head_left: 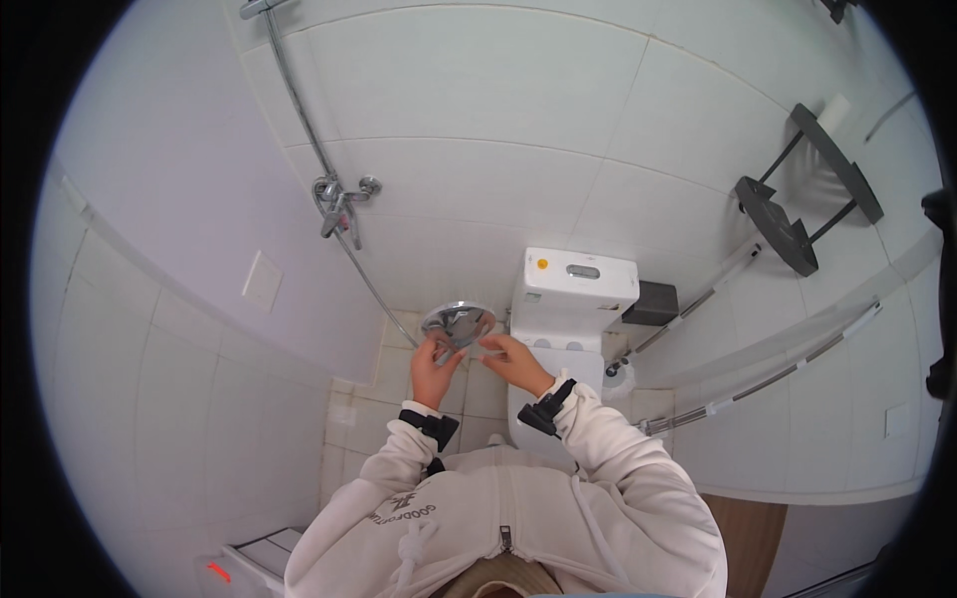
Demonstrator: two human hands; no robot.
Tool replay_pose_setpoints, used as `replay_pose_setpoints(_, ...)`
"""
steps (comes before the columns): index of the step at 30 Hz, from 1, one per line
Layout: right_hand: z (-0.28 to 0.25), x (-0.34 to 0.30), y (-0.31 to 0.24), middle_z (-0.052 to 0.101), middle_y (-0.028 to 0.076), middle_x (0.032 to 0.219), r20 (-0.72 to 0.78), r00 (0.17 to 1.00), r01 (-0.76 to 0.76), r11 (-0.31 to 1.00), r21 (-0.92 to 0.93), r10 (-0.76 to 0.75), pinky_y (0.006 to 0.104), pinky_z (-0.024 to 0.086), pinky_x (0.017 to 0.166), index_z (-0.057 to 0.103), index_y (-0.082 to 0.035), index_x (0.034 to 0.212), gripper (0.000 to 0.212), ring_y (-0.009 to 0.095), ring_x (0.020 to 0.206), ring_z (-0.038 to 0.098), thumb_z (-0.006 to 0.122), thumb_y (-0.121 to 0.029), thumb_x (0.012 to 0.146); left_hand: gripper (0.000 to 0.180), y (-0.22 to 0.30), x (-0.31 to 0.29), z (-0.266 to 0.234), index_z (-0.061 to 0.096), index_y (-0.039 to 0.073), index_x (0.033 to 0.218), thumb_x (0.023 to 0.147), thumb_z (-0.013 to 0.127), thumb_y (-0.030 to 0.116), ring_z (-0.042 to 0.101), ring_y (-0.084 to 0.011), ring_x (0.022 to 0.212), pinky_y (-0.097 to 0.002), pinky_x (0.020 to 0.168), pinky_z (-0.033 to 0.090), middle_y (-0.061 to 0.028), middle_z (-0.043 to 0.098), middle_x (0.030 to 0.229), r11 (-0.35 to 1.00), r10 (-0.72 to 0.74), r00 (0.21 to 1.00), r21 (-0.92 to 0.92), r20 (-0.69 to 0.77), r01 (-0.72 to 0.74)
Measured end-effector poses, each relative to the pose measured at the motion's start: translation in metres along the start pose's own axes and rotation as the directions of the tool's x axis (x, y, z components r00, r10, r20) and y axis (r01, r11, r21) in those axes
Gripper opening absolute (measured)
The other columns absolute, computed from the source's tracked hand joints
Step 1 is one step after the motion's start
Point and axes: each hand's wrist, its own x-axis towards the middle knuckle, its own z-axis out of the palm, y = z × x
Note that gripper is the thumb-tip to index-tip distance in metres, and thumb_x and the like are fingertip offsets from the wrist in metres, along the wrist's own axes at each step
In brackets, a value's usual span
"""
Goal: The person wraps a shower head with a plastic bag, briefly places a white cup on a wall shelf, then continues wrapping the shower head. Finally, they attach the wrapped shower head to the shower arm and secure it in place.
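Note:
A round, shiny chrome shower head is held out in front of me, its mirror-like disc facing up. My left hand grips it at the near left edge, fingers closed around its lower part, which is mostly hidden. Just right of the disc is my right hand, with thumb and fingers apart and curved toward the rim; whether a fingertip touches it is unclear. A metal shower hose runs down from the wall to near my left hand; its lower end is hidden.
A chrome mixer tap is on the wall ahead. The white toilet stands close by my right hand. Farther right are a dark grey wall shelf, a dark box and metal rails. A wall comes near on the left.

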Motion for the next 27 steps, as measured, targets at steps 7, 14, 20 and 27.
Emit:
replay_pose_setpoints(7,0.028,0.01,0.0,0.065,0.015,0.123,-0.012,1.0,0.025,0.993,0.116,-0.024,0.0366,0.055,0.091,0.061,0.002,0.124,0.044,0.024,0.116,0.064,0.072,-0.03,0.096,0.025,0.009,0.002,-0.002,0.061,0.006,0.095,0.081,0.083,0.007,0.061,-0.0084,0.088,-0.0279,0.08,0.052,0.0013,0.066,0.093,1.0,-0.01,1.0,0.005,0.0,0.01)
replay_pose_setpoints(14,0.036,0.006,-0.013,0.065,0.011,0.119,0.0,0.999,0.05,0.967,0.249,-0.051,0.0324,0.055,0.092,0.057,0.004,0.126,0.042,0.018,0.113,0.063,0.071,-0.024,0.098,0.023,0.015,-0.002,-0.002,0.061,0.006,0.095,0.082,0.081,0.005,0.059,-0.007,0.088,-0.0256,0.077,0.052,0.0013,0.065,0.093,0.999,0.004,1.0,-0.034,0.024,-0.003)
replay_pose_setpoints(20,0.051,-0.003,-0.016,0.066,0.006,0.114,-0.018,0.995,0.097,0.839,0.535,-0.103,0.0278,0.052,0.093,0.056,0.002,0.122,0.03,0.012,0.107,0.063,0.067,-0.015,0.1,0.025,0.015,-0.011,-0.008,0.059,0.004,0.1,0.084,0.078,0.005,0.061,-0.01,0.093,-0.0273,0.08,0.053,-0.0019,0.064,0.098,0.999,0.015,0.998,-0.043,0.056,-0.013)
replay_pose_setpoints(27,0.061,-0.014,-0.019,0.066,0.004,0.109,-0.064,0.996,0.087,0.899,0.43,-0.066,0.0251,0.051,0.089,0.056,0.001,0.118,0.023,0.009,0.102,0.062,0.065,-0.012,0.101,0.024,0.02,-0.021,-0.016,0.06,0.001,0.099,0.083,0.078,0.002,0.062,-0.011,0.093,-0.0269,0.079,0.054,-0.0046,0.064,0.097,0.991,0.061,0.994,-0.128,0.088,-0.049)
